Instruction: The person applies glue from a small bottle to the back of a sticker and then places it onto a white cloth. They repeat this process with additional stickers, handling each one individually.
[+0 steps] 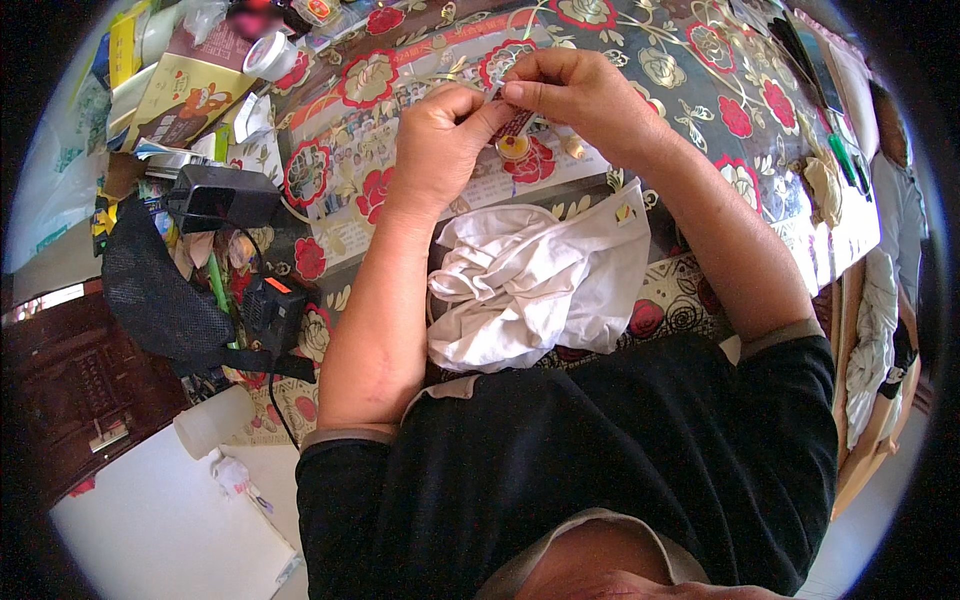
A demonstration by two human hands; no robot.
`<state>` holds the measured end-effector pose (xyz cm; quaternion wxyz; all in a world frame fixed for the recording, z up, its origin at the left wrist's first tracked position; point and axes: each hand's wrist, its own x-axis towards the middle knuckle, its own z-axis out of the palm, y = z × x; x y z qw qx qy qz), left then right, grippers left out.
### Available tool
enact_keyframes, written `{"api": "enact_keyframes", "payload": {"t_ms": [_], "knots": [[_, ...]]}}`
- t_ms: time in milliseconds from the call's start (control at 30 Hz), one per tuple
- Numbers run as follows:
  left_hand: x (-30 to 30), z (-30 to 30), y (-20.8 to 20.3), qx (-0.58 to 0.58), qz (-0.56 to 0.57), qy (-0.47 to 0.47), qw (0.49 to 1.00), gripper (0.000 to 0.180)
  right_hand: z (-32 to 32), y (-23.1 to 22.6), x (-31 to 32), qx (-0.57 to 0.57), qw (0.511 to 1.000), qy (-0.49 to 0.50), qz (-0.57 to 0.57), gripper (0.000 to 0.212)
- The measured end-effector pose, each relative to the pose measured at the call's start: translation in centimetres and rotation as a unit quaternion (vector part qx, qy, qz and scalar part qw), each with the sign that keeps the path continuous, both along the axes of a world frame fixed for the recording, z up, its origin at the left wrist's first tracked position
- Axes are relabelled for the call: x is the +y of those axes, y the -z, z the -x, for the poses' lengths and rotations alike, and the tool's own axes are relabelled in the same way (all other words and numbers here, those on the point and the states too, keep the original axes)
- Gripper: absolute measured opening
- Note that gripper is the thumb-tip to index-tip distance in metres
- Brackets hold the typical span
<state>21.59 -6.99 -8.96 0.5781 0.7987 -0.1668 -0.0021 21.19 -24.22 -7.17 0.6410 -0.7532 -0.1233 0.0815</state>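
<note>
Over the flowered tablecloth (662, 68), my left hand (440, 140) and my right hand (590, 105) meet with thumbs and fingers pinched together. Something small and pale shows between the fingertips, too small to name. Just below them is a dark red patterned piece (518, 122), partly hidden by the fingers. Beside it sits a small round yellow item (513, 148), with a little gold-coloured object (574, 147) to its right. A crumpled white cloth garment (540, 280) lies between my forearms, against the table's near edge; a small coloured patch marks its upper right corner.
A printed sheet (340, 150) lies under my hands. At left are a brown-and-cream box (190, 85), a white tub (270, 57), a black device (225, 197) with a cord and a black mesh bag (160, 285). Green-handled scissors (848, 160) and a crumpled tan cloth (825, 190) lie at right.
</note>
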Motion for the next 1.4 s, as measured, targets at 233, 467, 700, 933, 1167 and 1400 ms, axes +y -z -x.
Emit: {"api": "enact_keyframes", "payload": {"t_ms": [233, 467, 700, 933, 1167, 1400], "knots": [[-0.18, 0.19, -0.06, -0.019, -0.026, 0.006, 0.999, 0.022, 0.12, 0.39, 0.46, -0.034, 0.999, 0.02, 0.021, 0.014], [-0.28, 0.49, -0.5, 0.006, -0.034, 0.0, 0.999, 0.023, 0.41, 0.56, 0.84, -0.078, 0.995, 0.053, 0.042, 0.014], [-0.23, 0.61, -0.49, 0.029, -0.043, -0.006, 0.999, 0.023, 0.48, 0.17, 0.71, -0.065, 0.995, 0.06, 0.044, 0.014], [-0.2, 0.62, -0.65, 0.011, -0.071, -0.009, 0.997, 0.025, 0.3, 0.24, 0.56, -0.06, 0.996, 0.06, 0.029, 0.014], [-0.09, 0.52, -0.31, -0.001, -0.049, -0.002, 0.999, 0.028, 0.18, 0.51, 0.54, -0.053, 0.996, 0.065, 0.026, 0.015], [0.13, 0.59, -0.35, 0.005, -0.066, -0.004, 0.998, 0.029, 0.16, 0.79, 0.72, -0.067, 0.994, 0.075, 0.041, 0.015]]}}
